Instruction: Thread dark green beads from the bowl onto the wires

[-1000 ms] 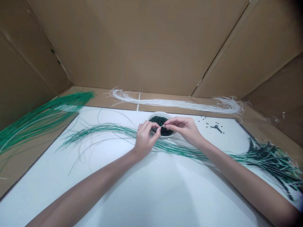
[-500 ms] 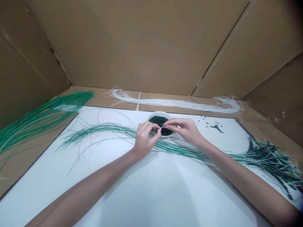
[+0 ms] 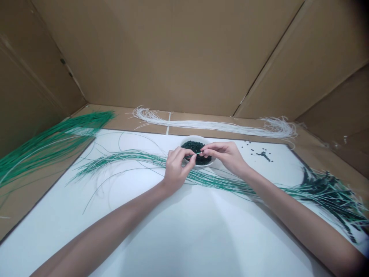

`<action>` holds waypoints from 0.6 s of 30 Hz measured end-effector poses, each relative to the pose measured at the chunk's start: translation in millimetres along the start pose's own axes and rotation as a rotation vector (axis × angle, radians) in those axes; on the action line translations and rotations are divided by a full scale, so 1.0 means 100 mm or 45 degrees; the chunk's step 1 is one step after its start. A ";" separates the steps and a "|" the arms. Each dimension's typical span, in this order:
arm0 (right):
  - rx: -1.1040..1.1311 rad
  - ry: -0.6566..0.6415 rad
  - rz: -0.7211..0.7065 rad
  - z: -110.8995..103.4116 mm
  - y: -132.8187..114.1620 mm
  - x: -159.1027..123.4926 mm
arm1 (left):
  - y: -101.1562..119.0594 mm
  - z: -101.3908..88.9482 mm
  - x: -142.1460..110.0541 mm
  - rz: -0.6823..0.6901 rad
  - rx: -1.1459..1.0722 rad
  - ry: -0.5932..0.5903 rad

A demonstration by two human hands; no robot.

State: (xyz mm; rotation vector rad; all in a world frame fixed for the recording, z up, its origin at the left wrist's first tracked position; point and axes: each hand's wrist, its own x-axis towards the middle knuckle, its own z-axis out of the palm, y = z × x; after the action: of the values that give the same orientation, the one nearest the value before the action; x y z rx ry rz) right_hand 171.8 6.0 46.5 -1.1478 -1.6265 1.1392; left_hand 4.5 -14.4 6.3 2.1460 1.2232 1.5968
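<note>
Green strands (image 3: 52, 144) laid far left of grip. Thin cord (image 3: 198, 153) pinched near tip by left hand (image 3: 175, 165), thumb against forefinger, above bowl (image 3: 193, 137) of dark beads (image 3: 191, 146). Cord judged light, bendy: best gripped close to tip. Right hand (image 3: 230, 158): fingertips pressed together at tip; any bead there too small to confirm. Loose beads (image 3: 263, 154) scattered right of grip.

White bowl (image 3: 192, 137), green strands (image 3: 221, 184); beads (image 3: 192, 146) black, perhaps dark green.
</note>
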 end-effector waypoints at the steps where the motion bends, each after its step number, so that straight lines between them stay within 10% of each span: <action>1: 0.002 0.000 0.001 0.00 0.00 0.00 | 0.00 0.00 0.00 0.004 0.003 0.001; 18: -0.016 -0.015 -0.019 0.01 0.00 0.00 | -0.01 0.00 0.00 0.008 0.015 -0.001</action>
State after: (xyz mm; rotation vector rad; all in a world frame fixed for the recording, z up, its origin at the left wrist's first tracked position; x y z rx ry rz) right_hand 170.4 5.5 46.1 -1.1370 -1.6507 1.1303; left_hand 4.4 -14.3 5.5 2.1593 1.2294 1.5956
